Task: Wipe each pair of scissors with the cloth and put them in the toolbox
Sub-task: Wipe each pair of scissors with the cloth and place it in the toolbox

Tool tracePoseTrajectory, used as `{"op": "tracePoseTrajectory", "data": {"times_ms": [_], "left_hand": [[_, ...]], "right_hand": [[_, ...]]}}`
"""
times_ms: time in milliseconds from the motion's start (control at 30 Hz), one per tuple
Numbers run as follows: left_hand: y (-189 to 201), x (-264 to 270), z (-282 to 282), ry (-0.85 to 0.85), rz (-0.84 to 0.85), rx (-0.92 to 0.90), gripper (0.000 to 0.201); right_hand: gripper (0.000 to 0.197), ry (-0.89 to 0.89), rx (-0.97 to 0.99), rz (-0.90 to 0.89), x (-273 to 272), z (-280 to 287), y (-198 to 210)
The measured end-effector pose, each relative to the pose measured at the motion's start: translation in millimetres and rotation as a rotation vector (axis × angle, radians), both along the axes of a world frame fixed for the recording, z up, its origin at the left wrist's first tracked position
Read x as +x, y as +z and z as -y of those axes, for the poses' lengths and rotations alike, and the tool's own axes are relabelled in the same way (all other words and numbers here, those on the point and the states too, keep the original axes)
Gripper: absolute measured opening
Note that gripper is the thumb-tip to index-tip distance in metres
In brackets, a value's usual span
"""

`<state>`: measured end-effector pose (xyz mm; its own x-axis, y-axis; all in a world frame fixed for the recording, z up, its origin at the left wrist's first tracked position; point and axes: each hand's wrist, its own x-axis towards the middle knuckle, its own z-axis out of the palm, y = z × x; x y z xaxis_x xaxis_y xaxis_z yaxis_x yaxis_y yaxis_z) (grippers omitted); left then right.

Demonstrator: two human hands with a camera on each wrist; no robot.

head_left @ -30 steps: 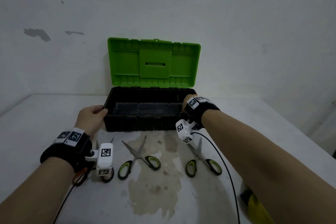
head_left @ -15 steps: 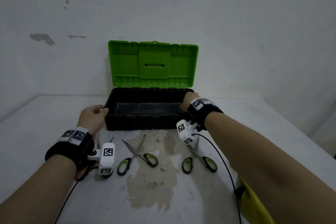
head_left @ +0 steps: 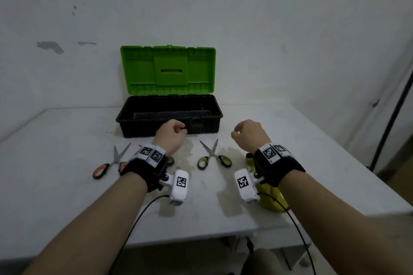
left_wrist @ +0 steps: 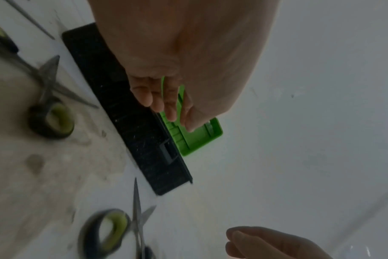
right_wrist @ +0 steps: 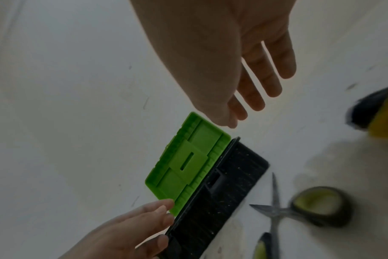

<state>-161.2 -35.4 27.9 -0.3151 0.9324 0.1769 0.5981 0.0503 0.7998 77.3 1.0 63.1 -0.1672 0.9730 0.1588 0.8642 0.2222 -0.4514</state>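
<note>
Three pairs of steel scissors lay in a row on the white counter (head_left: 67, 196) just in front of the toolbox: a green-and-black-handled pair (head_left: 213, 156) with its blades splayed apart, a second green-handled pair (left_wrist: 53, 108) mostly hidden under the left wrist in the head view, and an orange-handled pair (head_left: 110, 162) at the far left. None had been wiped or stowed, so the task stood at its very beginning. The black plastic toolbox (head_left: 169, 118) sat behind them with its bright green lid (head_left: 167, 70) propped upright and its tray apparently bare. The crumpled yellow cloth (head_left: 271, 196) lay at the right, partly covered by the right wrist. The left hand (head_left: 171, 134) hovered before the box front, its fingers (left_wrist: 164, 103) loosely curled and holding nothing; the right hand (head_left: 248, 133) hung over bare counter right of the box, its fingers (right_wrist: 259, 84) slack and slightly apart, also empty. The step in hand looked like the turn from box to tools. The next move probably called for one hand to take up the cloth and the other to lift a pair by its handles, minding the open blades.
</note>
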Motion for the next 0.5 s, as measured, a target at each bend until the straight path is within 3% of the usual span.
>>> {"op": "tracePoseTrajectory", "data": {"times_ms": [267,367,500], "left_hand": [[-20.9,66.9,20.2,-0.088,-0.158,-0.297,0.019],[-26.3,72.3,15.3,-0.078,-0.211,-0.386,0.032],[-31.5,77.3,6.2,-0.058,-0.325,-0.422,0.035]], "right_hand": [[0.031,-0.114,-0.102,0.135,62.6,37.6,-45.7],[0.037,-0.101,-0.162,0.14,66.2,40.0,-52.8],[0.046,-0.126,-0.221,0.139,64.1,36.6,-57.7]]}}
